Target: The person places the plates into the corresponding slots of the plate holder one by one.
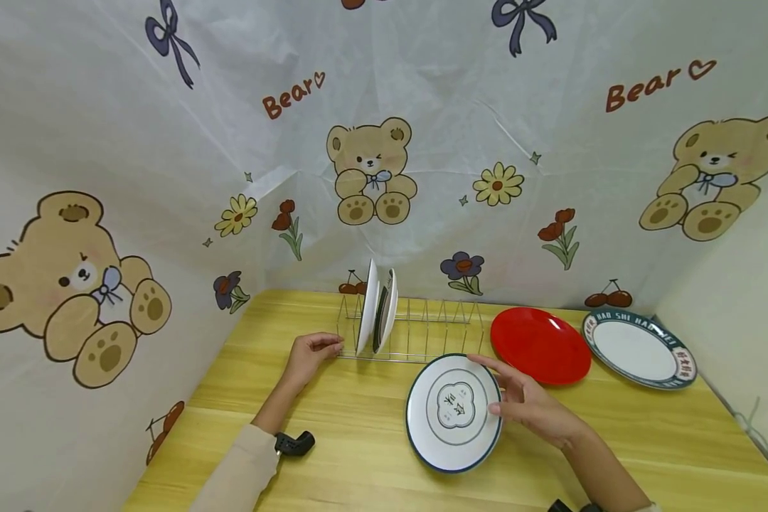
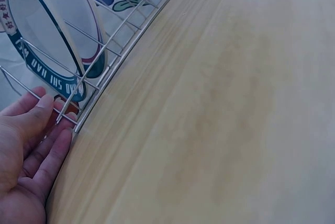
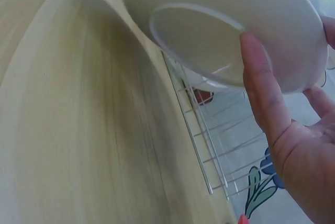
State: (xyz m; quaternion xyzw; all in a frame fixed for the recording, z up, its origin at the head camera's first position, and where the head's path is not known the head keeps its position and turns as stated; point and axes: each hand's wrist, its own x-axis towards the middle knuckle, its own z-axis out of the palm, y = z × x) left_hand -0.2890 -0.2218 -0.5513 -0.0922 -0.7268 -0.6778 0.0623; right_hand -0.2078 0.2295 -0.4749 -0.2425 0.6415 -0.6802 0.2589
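Note:
In the head view my right hand (image 1: 531,409) grips a round white plate (image 1: 432,434) with a dark blue rim and a printed emblem at its centre. The thumb lies over its rim, while the right wrist view shows fingers (image 3: 261,85) spread against the pale underside. The plate is raised above the table, in front of a wire dish rack (image 1: 422,358). At the rack's left end, my left hand (image 1: 312,359) holds the wire frame between thumb and fingers. Two plates stand upright in the left slots: a white plate (image 1: 368,306) and a dark-patterned plate (image 1: 390,302) beside it.
Right of the rack lies a red plate (image 1: 537,345). Farther right, an oval white plate (image 1: 636,348) with a green lettered rim lies next to it, near the side wall. A bear-printed cloth (image 1: 422,85) hangs behind the wooden table (image 1: 345,455).

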